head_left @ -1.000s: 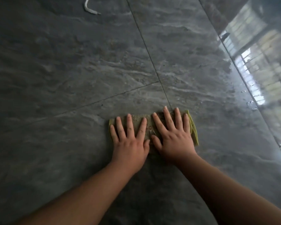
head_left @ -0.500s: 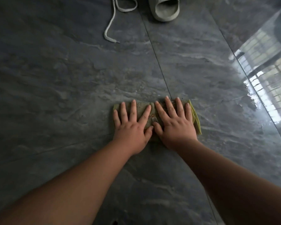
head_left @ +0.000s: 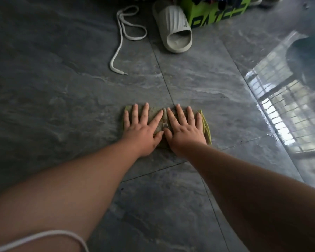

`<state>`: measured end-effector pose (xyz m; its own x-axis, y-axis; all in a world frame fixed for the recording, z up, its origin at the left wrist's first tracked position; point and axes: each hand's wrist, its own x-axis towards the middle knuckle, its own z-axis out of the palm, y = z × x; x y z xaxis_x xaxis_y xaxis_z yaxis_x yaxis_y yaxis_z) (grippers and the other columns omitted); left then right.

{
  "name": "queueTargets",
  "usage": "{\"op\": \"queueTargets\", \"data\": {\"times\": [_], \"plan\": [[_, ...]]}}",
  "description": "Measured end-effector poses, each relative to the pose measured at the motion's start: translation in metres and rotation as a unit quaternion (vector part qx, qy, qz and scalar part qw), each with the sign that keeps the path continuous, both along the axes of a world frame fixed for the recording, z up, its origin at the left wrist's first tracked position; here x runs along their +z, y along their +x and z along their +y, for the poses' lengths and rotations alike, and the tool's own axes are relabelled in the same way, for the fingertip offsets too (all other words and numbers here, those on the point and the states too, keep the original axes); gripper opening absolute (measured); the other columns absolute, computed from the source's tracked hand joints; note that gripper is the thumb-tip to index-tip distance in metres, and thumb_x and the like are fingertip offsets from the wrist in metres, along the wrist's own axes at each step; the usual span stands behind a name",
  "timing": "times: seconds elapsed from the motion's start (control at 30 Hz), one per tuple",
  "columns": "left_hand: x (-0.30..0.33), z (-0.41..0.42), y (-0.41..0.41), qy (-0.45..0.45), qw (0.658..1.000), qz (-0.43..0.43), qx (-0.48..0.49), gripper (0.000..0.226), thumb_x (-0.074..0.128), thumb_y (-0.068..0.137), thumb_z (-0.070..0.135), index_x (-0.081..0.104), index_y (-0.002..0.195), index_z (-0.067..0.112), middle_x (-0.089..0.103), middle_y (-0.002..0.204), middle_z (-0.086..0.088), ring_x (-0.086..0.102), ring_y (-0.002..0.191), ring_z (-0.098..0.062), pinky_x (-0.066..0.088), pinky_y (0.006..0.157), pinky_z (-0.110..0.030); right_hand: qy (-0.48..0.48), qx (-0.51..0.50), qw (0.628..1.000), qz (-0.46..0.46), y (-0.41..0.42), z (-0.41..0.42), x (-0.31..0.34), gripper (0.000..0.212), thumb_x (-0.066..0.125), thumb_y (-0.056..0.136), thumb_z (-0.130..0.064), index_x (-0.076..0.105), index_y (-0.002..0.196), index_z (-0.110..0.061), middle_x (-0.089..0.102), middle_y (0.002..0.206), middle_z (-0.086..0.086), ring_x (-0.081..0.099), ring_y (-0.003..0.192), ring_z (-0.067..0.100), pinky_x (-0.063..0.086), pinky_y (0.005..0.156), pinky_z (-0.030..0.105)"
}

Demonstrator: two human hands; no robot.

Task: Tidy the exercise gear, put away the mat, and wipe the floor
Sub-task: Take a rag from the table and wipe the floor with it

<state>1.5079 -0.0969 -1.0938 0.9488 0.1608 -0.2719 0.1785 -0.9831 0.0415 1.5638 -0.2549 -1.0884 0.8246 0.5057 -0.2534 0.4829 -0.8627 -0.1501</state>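
Observation:
A folded yellow-green cloth (head_left: 206, 127) lies flat on the dark grey marbled tile floor (head_left: 62, 110), across a grout line. My left hand (head_left: 143, 130) presses on its left half with fingers spread and straight. My right hand (head_left: 185, 131) presses on its right half the same way, thumb beside the left thumb. Both arms are stretched out forward. Most of the cloth is hidden under the hands.
Ahead lie a pale slide sandal (head_left: 175, 29) and a white cord (head_left: 123, 36) curled on the floor. A green box with dark lettering (head_left: 215, 12) stands behind the sandal. Window light glares on wet tiles (head_left: 280, 110) at right. Another white cord (head_left: 44, 237) crosses my lower-left arm.
Both hands have pushed the cloth forward along the floor. The view has tilted up, bringing the cord, the sandal and then the green box into sight.

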Motion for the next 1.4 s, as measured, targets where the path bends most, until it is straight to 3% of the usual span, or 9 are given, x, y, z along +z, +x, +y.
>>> {"op": "queueTargets", "data": {"times": [0.27,0.53,0.67,0.97,1.1,1.2,1.3,1.4], "plan": [[0.013,-0.028,-0.023,-0.023,0.998,0.042,0.045,0.069,0.021,0.096,0.064,-0.014,0.152,0.046,-0.022,0.164,-0.007,-0.022,0.148,-0.040,-0.013,0.116,-0.062,0.000,-0.009,1.000,0.028,-0.028,-0.017,0.009,0.068,0.019,0.098,-0.056,-0.008,0.156,-0.034,-0.015,0.165,0.000,-0.021,0.150,0.027,-0.013,0.119,0.051],[0.018,-0.108,-0.117,-0.042,0.998,0.056,0.007,0.069,0.020,0.096,0.062,-0.017,0.152,0.043,-0.026,0.162,-0.009,-0.026,0.146,-0.041,-0.016,0.114,-0.063,-0.007,-0.021,0.999,0.031,-0.121,-0.101,0.013,0.070,0.017,0.096,-0.059,-0.012,0.155,-0.035,-0.017,0.164,0.001,-0.024,0.149,0.026,-0.013,0.120,0.051],[0.020,-0.155,-0.156,-0.054,0.997,0.056,-0.017,0.069,0.022,0.097,0.061,-0.017,0.151,0.044,-0.027,0.162,-0.009,-0.027,0.146,-0.041,-0.018,0.114,-0.062,-0.003,-0.048,0.999,0.017,-0.170,-0.154,0.011,0.071,0.019,0.094,-0.060,-0.004,0.157,-0.035,-0.011,0.165,0.002,-0.018,0.151,0.028,-0.010,0.121,0.051],[0.026,-0.244,-0.190,-0.054,0.992,0.079,-0.079,0.071,0.021,0.097,0.061,-0.023,0.149,0.042,-0.031,0.159,-0.012,-0.030,0.144,-0.044,-0.019,0.112,-0.065,-0.013,-0.117,0.993,0.016,-0.229,-0.246,0.006,0.069,0.022,0.095,-0.059,-0.001,0.156,-0.037,-0.006,0.165,0.001,-0.015,0.151,0.026,-0.004,0.122,0.051],[0.025,-0.266,-0.200,-0.079,0.993,0.077,-0.031,0.071,0.025,0.096,0.057,-0.013,0.153,0.040,-0.023,0.162,-0.013,-0.025,0.145,-0.045,-0.017,0.112,-0.067,0.011,-0.175,0.984,0.005,-0.251,-0.253,0.013,0.068,0.026,0.096,-0.056,0.006,0.157,-0.032,-0.005,0.165,0.007,-0.014,0.151,0.029,-0.002,0.122,0.048],[0.015,-0.264,-0.204,-0.088,0.994,0.056,-0.024,0.068,0.023,0.091,0.057,0.001,0.154,0.042,-0.006,0.165,-0.014,-0.009,0.149,-0.047,-0.010,0.114,-0.068,0.009,-0.181,0.983,0.040,-0.263,-0.247,0.013,0.065,0.018,0.096,-0.057,-0.001,0.155,-0.037,-0.012,0.164,0.006,-0.021,0.149,0.030,-0.005,0.121,0.049],[0.010,-0.257,-0.196,-0.083,0.995,0.039,-0.035,0.065,0.010,0.090,0.059,-0.011,0.150,0.049,-0.023,0.159,-0.007,-0.018,0.148,-0.043,-0.017,0.112,-0.066,-0.007,-0.194,0.980,0.039,-0.251,-0.246,0.006,0.066,0.018,0.096,-0.061,-0.010,0.153,-0.043,-0.020,0.162,0.005,-0.027,0.147,0.030,-0.008,0.120,0.052],[0.015,-0.250,-0.172,-0.077,0.994,0.048,-0.068,0.064,0.014,0.095,0.062,-0.023,0.147,0.051,-0.035,0.157,-0.004,-0.030,0.145,-0.041,-0.019,0.112,-0.065,-0.014,-0.193,0.981,0.015,-0.230,-0.248,0.003,0.069,0.024,0.095,-0.062,0.001,0.156,-0.040,-0.011,0.164,0.009,-0.018,0.150,0.035,-0.003,0.121,0.055]]}}
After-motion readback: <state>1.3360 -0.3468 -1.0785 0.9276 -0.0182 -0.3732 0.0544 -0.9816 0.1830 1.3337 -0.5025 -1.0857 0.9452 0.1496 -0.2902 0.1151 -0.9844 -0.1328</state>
